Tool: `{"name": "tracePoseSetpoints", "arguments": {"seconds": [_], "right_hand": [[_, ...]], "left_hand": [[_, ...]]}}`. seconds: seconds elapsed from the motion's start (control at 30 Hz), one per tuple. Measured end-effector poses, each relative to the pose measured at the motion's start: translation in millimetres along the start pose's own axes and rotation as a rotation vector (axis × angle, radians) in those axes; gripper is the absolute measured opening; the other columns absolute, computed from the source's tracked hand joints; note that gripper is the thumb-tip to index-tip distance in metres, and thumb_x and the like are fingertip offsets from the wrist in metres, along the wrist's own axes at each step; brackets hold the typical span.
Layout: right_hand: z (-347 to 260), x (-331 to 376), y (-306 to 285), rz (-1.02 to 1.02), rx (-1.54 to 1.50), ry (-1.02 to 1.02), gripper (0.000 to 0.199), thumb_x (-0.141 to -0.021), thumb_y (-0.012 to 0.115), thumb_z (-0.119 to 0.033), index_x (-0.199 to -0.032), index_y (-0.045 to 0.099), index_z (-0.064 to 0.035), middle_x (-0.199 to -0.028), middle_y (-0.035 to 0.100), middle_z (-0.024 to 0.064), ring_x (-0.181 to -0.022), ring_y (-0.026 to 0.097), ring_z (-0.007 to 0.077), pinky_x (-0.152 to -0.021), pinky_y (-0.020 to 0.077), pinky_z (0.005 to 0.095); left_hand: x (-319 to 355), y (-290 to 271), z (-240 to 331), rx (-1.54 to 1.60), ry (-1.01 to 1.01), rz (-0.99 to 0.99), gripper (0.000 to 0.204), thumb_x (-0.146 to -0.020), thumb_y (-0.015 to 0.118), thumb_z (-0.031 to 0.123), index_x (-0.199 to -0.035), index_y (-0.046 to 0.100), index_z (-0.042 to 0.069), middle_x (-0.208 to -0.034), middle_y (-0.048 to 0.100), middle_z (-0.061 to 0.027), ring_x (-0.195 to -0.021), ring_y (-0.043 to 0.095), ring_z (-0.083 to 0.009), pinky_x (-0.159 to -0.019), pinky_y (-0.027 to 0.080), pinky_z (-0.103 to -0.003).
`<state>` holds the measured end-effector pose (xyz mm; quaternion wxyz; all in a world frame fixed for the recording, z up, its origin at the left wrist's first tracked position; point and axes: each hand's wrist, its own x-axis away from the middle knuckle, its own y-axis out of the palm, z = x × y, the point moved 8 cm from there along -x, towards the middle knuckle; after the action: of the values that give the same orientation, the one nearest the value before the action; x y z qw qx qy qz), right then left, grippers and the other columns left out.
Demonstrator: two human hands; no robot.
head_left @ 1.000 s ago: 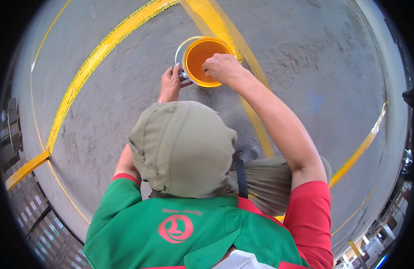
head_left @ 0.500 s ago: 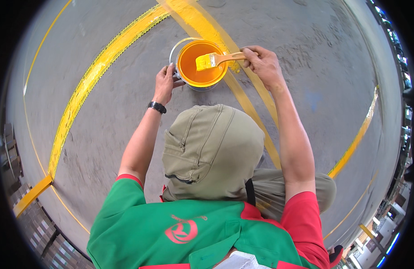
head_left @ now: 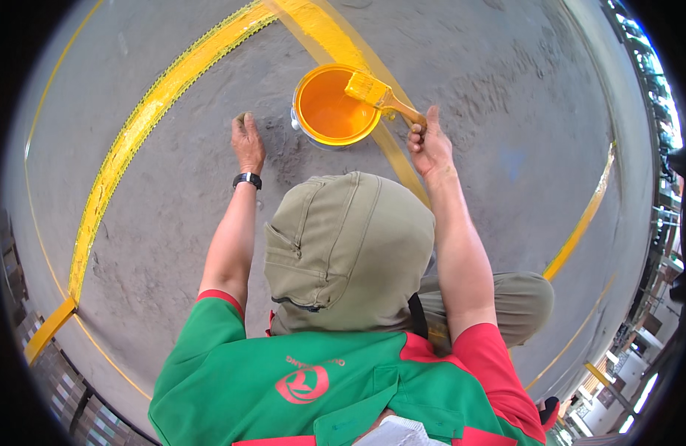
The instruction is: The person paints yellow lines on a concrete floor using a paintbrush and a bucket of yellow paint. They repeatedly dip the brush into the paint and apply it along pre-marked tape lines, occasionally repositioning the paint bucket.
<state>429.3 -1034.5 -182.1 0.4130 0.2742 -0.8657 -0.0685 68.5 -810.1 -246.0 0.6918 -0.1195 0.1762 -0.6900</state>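
A round paint bucket (head_left: 302,132) stands on the grey floor with orange-yellow paint coating its inside. Over its right rim lies a wide flat paintbrush (head_left: 366,88), its bristles loaded with yellow paint. My right hand (head_left: 432,152) has the end of the wooden handle between thumb and fingers. To the left of the bucket, my left hand (head_left: 248,146) is apart from it and holds nothing, its fingers loosely curled. A dark watch (head_left: 247,179) is on that wrist.
Beyond the bucket runs a yellow painted stripe (head_left: 328,31), edged by strips of translucent tape (head_left: 395,160). A broad yellow line (head_left: 138,111) curves along the left. Another yellow line (head_left: 580,232) lies at right. My bent knee (head_left: 525,305) is at lower right.
My left hand has let go of the bucket and moved left. The brush has shifted from over the bucket's middle to its right rim, and my right hand has come lower.
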Motion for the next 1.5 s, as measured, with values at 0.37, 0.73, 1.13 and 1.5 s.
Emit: {"name": "tracePoseSetpoints", "arguments": {"seconds": [0.37, 0.73, 1.13, 1.5], "right_hand": [[-46, 12, 8, -0.383, 0.13, -0.168, 0.025, -0.099, 0.066, -0.021, -0.109, 0.068, 0.0019, -0.086, 0.066, 0.008, -0.07, 0.06, 0.0134, -0.061, 0.0496, 0.0245], [-105, -62, 47, -0.158, 0.663, -0.579, 0.033, -0.096, 0.069, -0.027, -0.109, 0.072, 0.0031, -0.082, 0.068, 0.0058, -0.068, 0.059, 0.011, -0.062, 0.0499, 0.0266], [-61, -81, 150, -0.532, 1.227, -0.959, 0.028, -0.088, 0.077, -0.027, -0.087, 0.066, -0.0015, -0.07, 0.058, 0.0162, -0.061, 0.047, 0.0197, -0.06, 0.0461, 0.0356], [-88, -114, 210, -0.487, 1.17, -1.007, 0.026, -0.09, 0.075, -0.026, -0.102, 0.072, -0.0028, -0.082, 0.069, 0.0186, -0.072, 0.067, 0.0326, -0.065, 0.0516, 0.0388]], "left_hand": [[-10, 19, -39, -0.411, 0.263, 0.049, 0.054, -0.097, 0.061, 0.036, -0.135, 0.048, 0.0, -0.146, 0.044, -0.0256, -0.145, 0.029, -0.046, -0.121, 0.02, -0.054], [-9, 19, -28, -0.457, 0.25, 0.057, 0.06, -0.094, 0.064, 0.04, -0.136, 0.046, 0.0, -0.146, 0.043, -0.0247, -0.144, 0.03, -0.0453, -0.122, 0.021, -0.054], [-7, 15, -14, -0.551, 0.155, -0.016, 0.068, -0.091, 0.066, 0.03, -0.147, 0.039, 0.002, -0.156, 0.032, -0.0244, -0.148, 0.023, -0.045, -0.123, 0.02, -0.053], [-12, 15, -13, -0.601, 0.077, -0.077, 0.073, -0.089, 0.066, 0.035, -0.147, 0.038, 0.001, -0.154, 0.033, -0.0264, -0.147, 0.024, -0.0458, -0.123, 0.019, -0.054]]}}
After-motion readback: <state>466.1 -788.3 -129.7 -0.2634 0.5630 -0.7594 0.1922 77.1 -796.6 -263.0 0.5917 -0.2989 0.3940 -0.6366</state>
